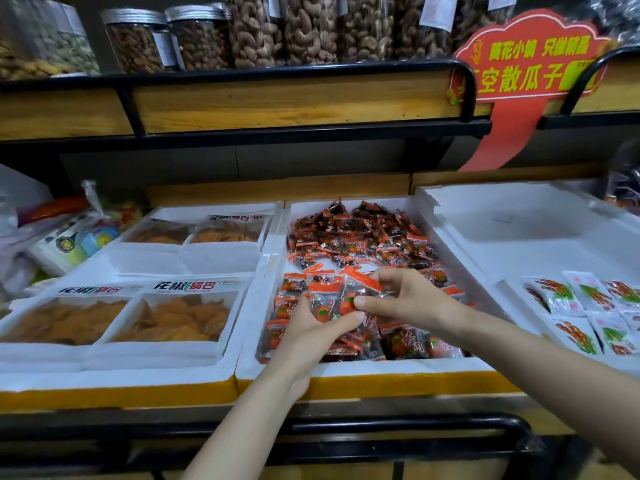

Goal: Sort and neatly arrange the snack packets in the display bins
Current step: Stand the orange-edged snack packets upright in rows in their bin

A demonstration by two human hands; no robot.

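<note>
Left hand (pixel 308 329) and right hand (pixel 410 299) both pinch orange snack packets (pixel 329 301) over the middle white foam bin (pixel 363 367) on a shop display shelf (pixel 398 424), nut jars (pixel 197 39) lined up above.

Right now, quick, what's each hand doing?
Left hand: holding a bunch of orange snack packets.
Right hand: fingers pinching the same bunch from the other side.

Glossy clear-plastic snack packets (pixel 360 237) fill a matt white foam bin (pixel 266 271), under a grained wooden shelf front (pixel 277 102) framed by smooth black metal rails (pixel 311 129).
</note>
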